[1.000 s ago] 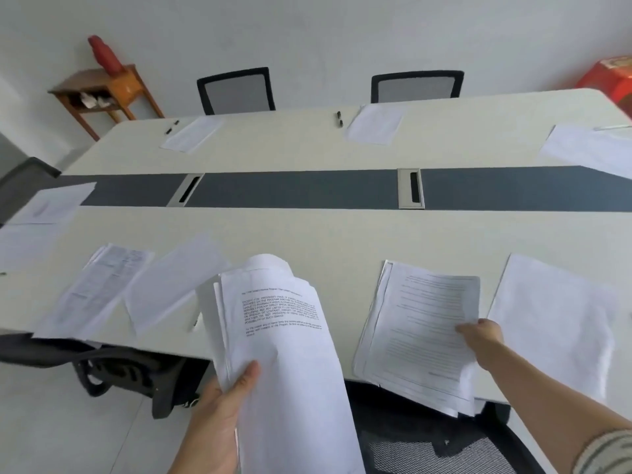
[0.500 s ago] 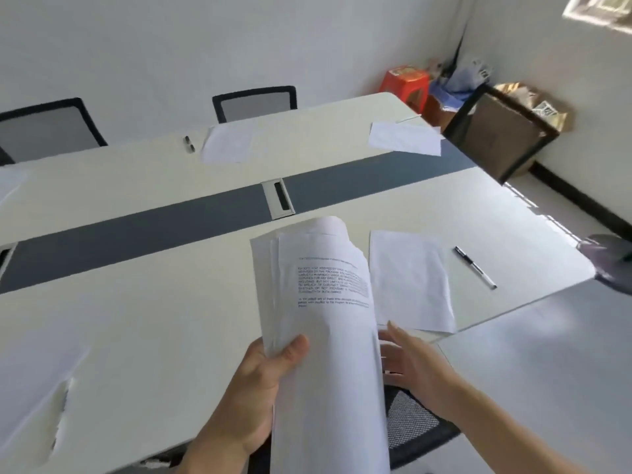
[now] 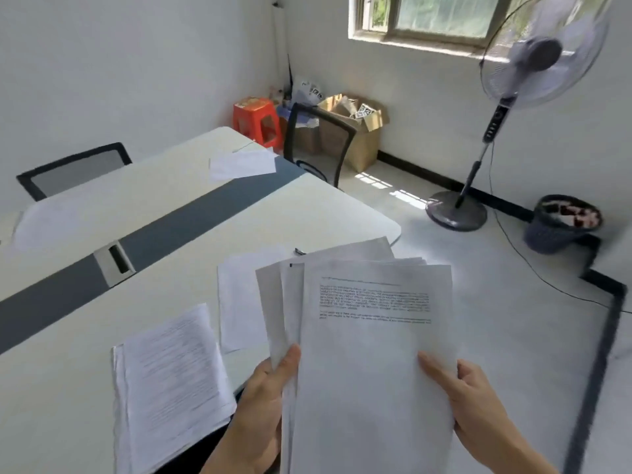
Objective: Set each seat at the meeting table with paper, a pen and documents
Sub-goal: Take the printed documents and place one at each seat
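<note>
I hold a fanned stack of printed documents (image 3: 369,364) upright in front of me, over the table's near right corner. My left hand (image 3: 263,401) grips its left edge, thumb on the front sheets. My right hand (image 3: 478,405) grips the right edge. On the white meeting table (image 3: 301,213) a printed document set (image 3: 171,381) lies at the near edge, with a blank sheet of paper (image 3: 239,302) to its right. Only the tip of a pen (image 3: 300,251) shows beyond the stack. More paper (image 3: 242,164) lies at the table's far end.
A black mesh chair (image 3: 318,142) stands at the table's far end and another (image 3: 73,169) on the far side. A red stool (image 3: 256,119) and cardboard boxes (image 3: 355,128) fill the corner. A standing fan (image 3: 513,107), its cable and a dark waste bin (image 3: 561,222) stand on the floor to the right.
My view has swung right toward the window corner. My right hand left the document set on the table and took the stack's right edge; the stack now fans out flatter.
</note>
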The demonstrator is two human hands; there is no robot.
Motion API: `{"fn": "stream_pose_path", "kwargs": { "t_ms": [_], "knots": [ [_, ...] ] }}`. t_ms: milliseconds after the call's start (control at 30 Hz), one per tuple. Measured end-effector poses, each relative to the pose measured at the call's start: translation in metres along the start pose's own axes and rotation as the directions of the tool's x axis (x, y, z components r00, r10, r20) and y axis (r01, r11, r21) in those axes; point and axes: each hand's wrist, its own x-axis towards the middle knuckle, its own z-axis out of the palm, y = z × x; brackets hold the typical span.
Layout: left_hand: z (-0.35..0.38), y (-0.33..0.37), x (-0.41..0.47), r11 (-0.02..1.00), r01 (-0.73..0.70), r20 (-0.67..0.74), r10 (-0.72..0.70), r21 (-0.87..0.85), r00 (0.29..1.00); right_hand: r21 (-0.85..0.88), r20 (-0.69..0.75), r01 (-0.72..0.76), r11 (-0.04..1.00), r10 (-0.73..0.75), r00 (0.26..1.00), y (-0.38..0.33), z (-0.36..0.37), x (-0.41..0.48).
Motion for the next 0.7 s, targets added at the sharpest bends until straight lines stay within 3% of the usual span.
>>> {"fn": "stream_pose_path", "kwargs": {
  "t_ms": [133, 333, 700],
  "knots": [
    [0.077, -0.027, 0.022, 0.997, 0.052, 0.058, -0.055, 0.052, 0.997, 0.059, -0.191, 0.074, 0.996, -0.061, 0.98, -0.011, -0.08, -0.004],
    [0.159, -0.044, 0.064, 0.983, 0.138, 0.162, -0.156, 0.119, 0.974, 0.185, -0.473, 0.185, 0.965, -0.078, 0.878, -0.022, -0.168, 0.006],
    [0.283, -0.024, 0.22, 0.96, 0.142, 0.272, -0.207, 0.24, 0.94, 0.454, -0.532, 0.252, 0.855, 0.033, 0.846, -0.086, -0.266, 0.11]
  ]
}}
